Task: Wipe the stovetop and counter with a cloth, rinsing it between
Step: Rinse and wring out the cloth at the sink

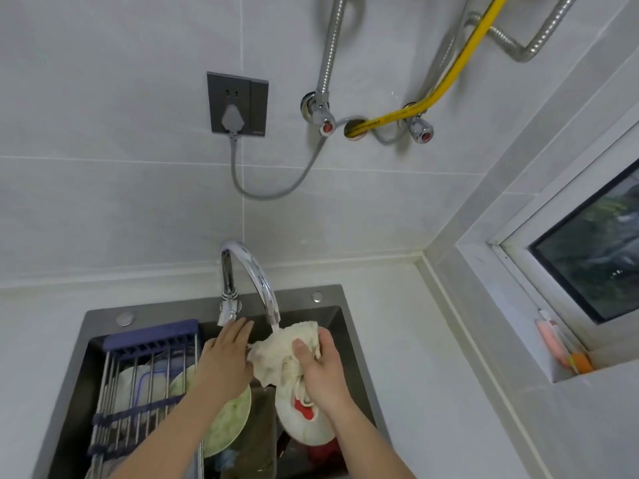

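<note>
right hand (pixel 320 369) grips cloth (pixel 283 354) under faucet (pixel 256 281); left hand (pixel 226 357) flat, fingers straight, touching cloth edge.

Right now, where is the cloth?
In the head view the cloth is over the sink, bunched under the faucet stream, gripped by the right hand with the left hand touching its left edge.

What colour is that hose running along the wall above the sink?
The hose is bright yellow, seen best in the head view, upper right, among silver pipes.
</note>
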`<state>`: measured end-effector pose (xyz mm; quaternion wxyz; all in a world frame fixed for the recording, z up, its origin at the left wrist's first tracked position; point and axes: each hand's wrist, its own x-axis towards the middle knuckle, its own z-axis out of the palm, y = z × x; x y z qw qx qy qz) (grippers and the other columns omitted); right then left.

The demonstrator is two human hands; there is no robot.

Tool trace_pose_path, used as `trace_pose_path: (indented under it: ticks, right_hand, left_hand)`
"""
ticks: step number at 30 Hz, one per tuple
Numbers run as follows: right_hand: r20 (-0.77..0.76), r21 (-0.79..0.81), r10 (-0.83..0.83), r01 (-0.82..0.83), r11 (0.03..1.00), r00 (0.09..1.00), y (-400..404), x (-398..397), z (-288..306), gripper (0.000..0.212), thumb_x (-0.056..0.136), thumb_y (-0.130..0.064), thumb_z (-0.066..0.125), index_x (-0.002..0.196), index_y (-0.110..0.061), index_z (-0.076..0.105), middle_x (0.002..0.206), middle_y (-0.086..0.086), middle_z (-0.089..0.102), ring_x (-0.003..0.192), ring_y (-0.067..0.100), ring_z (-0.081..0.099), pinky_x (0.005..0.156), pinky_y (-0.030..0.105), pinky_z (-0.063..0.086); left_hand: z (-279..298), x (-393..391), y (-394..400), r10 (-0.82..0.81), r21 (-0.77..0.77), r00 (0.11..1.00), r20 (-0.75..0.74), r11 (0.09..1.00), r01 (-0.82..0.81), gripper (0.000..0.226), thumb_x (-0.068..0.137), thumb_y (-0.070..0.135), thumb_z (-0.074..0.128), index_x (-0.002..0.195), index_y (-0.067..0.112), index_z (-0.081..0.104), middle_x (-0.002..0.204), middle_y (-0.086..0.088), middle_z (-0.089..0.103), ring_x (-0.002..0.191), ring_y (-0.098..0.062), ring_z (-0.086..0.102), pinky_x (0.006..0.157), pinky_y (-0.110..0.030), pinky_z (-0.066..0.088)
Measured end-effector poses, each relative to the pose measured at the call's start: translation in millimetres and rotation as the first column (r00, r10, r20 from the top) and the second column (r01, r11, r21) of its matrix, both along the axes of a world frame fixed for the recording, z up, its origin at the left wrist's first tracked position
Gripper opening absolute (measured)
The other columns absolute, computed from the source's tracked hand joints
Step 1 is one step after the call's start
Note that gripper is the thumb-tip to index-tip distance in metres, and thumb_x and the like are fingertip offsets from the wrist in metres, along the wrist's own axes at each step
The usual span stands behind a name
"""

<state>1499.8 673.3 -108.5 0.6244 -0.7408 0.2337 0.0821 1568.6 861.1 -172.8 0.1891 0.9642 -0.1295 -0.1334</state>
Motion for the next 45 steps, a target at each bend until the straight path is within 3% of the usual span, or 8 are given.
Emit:
trace_pose_path:
  ticks: [10,17,21,24,31,36,39,45]
  right_hand:
    - [-0.003,-0.474,0.281,-0.249,0.844,0.960,-26,34,-1,0.024,0.094,-0.047,0.070,0.107,-0.027,0.073,0.125,-0.015,0.056,0.118,0.001,0.051,0.102,0.023,0.044]
    - [-0.121,-0.357,0.276,-0.301,0.884,0.954,-43,33,-11,0.025,0.097,-0.050,0.068,0.087,-0.033,0.053,0.085,-0.012,0.058,0.077,0.001,0.057,0.068,0.013,0.043]
    - [-0.149,-0.119,0.173,-0.192,0.974,0.973,-26,29,-31,0.081,0.072,-0.093,0.060,0.136,-0.043,0.051,0.135,-0.016,0.058,0.117,0.004,0.060,0.101,0.032,0.053]
    - [-0.228,0.341,0.059,0.023,0.940,0.972,-7,29,-26,0.069,0.090,-0.079,0.057,0.147,-0.042,0.045,0.146,-0.003,0.057,0.119,0.016,0.066,0.086,0.030,0.059]
    - [-0.340,0.646,0.000,0.233,0.727,0.941,9,42,-22,0.078,0.082,-0.075,0.071,0.126,-0.011,0.076,0.130,0.019,0.071,0.123,0.036,0.068,0.115,0.053,0.047]
    - [-0.271,0.302,-0.035,0.120,0.946,0.962,28,56,-17,0.033,0.095,-0.040,0.071,0.113,-0.013,0.074,0.098,0.006,0.078,0.092,0.023,0.075,0.078,0.035,0.062]
    - [-0.156,0.078,0.000,0.013,0.997,0.988,42,57,-15,0.053,0.079,-0.058,0.079,0.108,-0.016,0.064,0.098,0.001,0.068,0.090,0.017,0.065,0.074,0.027,0.051]
    - [-0.123,0.024,0.012,-0.009,1.000,0.992,58,41,-22,0.040,0.075,-0.047,0.077,0.105,-0.028,0.058,0.100,0.000,0.070,0.091,0.015,0.070,0.086,0.040,0.060]
  left_hand:
    - [20,-33,-42,0.285,-0.487,0.916,-0.283,0.780,-0.393,0.055,0.096,0.005,0.064,0.112,0.053,0.042,0.095,0.023,0.064,0.095,-0.008,0.067,0.072,-0.014,0.045]
    - [38,-39,-55,0.367,-0.664,0.787,-0.496,0.423,-0.616,0.029,0.099,0.019,0.066,0.116,0.042,0.062,0.111,0.011,0.069,0.107,-0.015,0.063,0.089,-0.027,0.046]
    - [45,-35,-52,0.266,-0.586,0.559,-0.785,-0.026,-0.810,0.028,0.098,0.024,0.066,0.126,0.023,0.068,0.118,-0.015,0.073,0.110,-0.035,0.068,0.089,-0.050,0.057]
    - [47,-26,-44,0.081,-0.424,0.417,-0.905,-0.227,-0.877,0.034,0.110,0.021,0.041,0.137,0.016,0.061,0.126,-0.021,0.070,0.119,-0.043,0.064,0.094,-0.057,0.055]
    - [55,-32,-34,-0.128,-0.329,0.369,-0.921,-0.256,-0.909,0.047,0.093,0.017,0.045,0.137,0.011,0.063,0.136,-0.024,0.065,0.134,-0.044,0.054,0.119,-0.063,0.034]
    - [36,-38,-26,0.282,-0.412,0.360,-0.889,-0.154,-0.898,0.033,0.103,0.015,0.044,0.126,0.013,0.066,0.118,-0.021,0.072,0.106,-0.037,0.068,0.083,-0.047,0.057]
    - [35,-48,-30,0.482,-0.361,0.278,-0.831,-0.086,-0.929,0.028,0.105,0.020,0.045,0.125,0.019,0.064,0.115,-0.013,0.068,0.101,-0.029,0.063,0.078,-0.041,0.051]
    - [41,-50,-39,-0.014,-0.215,0.218,-0.976,-0.101,-0.971,0.066,0.093,0.073,0.050,0.122,0.019,0.073,0.123,-0.017,0.074,0.121,-0.039,0.064,0.108,-0.058,0.046]
